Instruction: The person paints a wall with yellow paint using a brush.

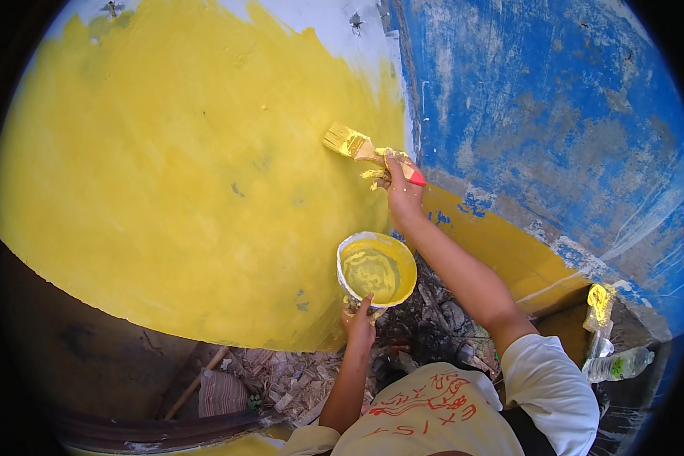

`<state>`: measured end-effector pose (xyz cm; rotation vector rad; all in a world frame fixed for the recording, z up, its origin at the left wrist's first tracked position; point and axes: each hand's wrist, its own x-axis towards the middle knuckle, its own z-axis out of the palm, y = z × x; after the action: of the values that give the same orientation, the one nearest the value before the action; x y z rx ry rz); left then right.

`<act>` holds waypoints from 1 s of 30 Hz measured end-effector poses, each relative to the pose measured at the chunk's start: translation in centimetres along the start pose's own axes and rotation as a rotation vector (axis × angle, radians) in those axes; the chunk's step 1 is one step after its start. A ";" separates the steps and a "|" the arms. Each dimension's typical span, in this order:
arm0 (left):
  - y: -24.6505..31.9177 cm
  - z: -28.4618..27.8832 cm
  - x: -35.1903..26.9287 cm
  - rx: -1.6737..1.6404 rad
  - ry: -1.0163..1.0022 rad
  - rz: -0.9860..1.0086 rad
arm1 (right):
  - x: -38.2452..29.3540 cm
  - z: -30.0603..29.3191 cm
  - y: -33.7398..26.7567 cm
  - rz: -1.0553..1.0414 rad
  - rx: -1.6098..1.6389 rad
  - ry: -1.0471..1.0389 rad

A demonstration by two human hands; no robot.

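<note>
My right hand (402, 179) holds a paintbrush (356, 145) by its wooden handle with a red tip. Yellow paint coats the bristles and my fingers. The bristles are over a wall (205, 171) painted yellow, near its right side; whether they touch it I cannot tell. Below, my left hand (362, 319) grips the near rim of a round paint bucket (376, 271), with yellow paint inside and a whitish, paint-smeared rim. White patches show along the wall's upper edge.
A worn blue wall (536, 85) adjoins at the right, with a yellow band below. Rubble (296, 382), a wooden stick (196, 382) and a striped sack (222, 393) lie below. A plastic bottle (618, 365) lies at lower right, near a yellow-smeared object (598, 302).
</note>
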<state>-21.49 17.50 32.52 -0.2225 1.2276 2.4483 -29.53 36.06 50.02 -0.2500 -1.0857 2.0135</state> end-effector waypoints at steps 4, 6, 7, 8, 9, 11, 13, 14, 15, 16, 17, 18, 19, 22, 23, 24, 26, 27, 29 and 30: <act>-0.1 0.8 -0.3 -0.017 0.025 0.000 | -1.3 -3.5 4.6 0.190 -0.078 0.054; -0.8 -1.0 0.7 -0.035 0.022 -0.002 | -1.8 -5.4 7.1 0.323 -0.168 0.123; -1.0 -1.0 0.8 -0.048 0.017 -0.015 | -1.5 -6.2 7.7 0.346 -0.269 0.156; -1.2 -1.1 0.9 -0.039 0.014 -0.023 | -1.2 -7.1 8.3 0.367 -0.370 0.189; -0.6 -0.5 0.5 -0.029 0.014 -0.031 | -1.3 -7.2 8.0 0.390 -0.470 0.223; -0.7 -0.1 0.1 -0.019 0.015 -0.044 | -0.3 -6.7 7.6 0.347 -0.417 0.175; -0.5 -0.2 -0.1 -0.018 0.031 -0.028 | 0.3 -3.5 5.1 0.248 -0.312 0.051; -0.4 -0.4 -0.2 -0.031 0.038 -0.029 | 0.2 -1.6 3.2 0.173 -0.240 -0.038; -0.4 -0.5 -0.2 -0.044 0.042 -0.033 | 0.1 -0.2 1.3 0.148 -0.147 -0.063; -0.5 -0.6 -0.2 -0.058 0.043 -0.042 | -0.1 1.0 -0.5 0.123 -0.056 -0.084; -0.7 -0.8 -0.2 -0.064 0.045 -0.046 | -0.2 1.4 -1.4 0.096 0.035 -0.105; -0.8 -0.8 -0.1 -0.071 0.042 -0.049 | -0.1 0.9 -1.2 0.059 0.011 -0.124; -1.0 -0.9 0.0 -0.078 0.042 -0.048 | 0.1 0.2 -0.3 0.024 -0.010 -0.148; -1.7 -2.1 0.8 -0.087 0.048 -0.039 | 0.0 -3.3 3.5 0.146 -0.118 -0.135; -1.5 -1.7 0.6 -0.083 0.050 -0.032 | -0.3 -4.9 4.6 0.224 -0.165 -0.112; -1.0 -1.1 0.1 -0.079 0.053 -0.021 | -0.7 -6.0 5.2 0.267 -0.235 -0.048; -0.2 -0.7 0.0 -0.077 0.043 -0.005 | -1.2 -8.3 6.2 0.285 -0.403 -0.047; 0.1 -0.6 0.1 -0.076 0.027 -0.006 | -1.2 -9.8 6.9 0.259 -0.503 -0.104; 0.4 -1.0 0.0 -0.064 0.027 0.008 | -2.4 -10.5 6.9 0.206 -0.700 -0.307; 0.6 -1.2 -0.1 -0.055 0.043 0.025 | -3.5 -10.2 5.8 0.174 -0.794 -0.457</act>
<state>-21.73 16.16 32.25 -0.2781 1.1887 2.5126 -25.35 37.95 38.69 -0.2992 -2.2002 1.7240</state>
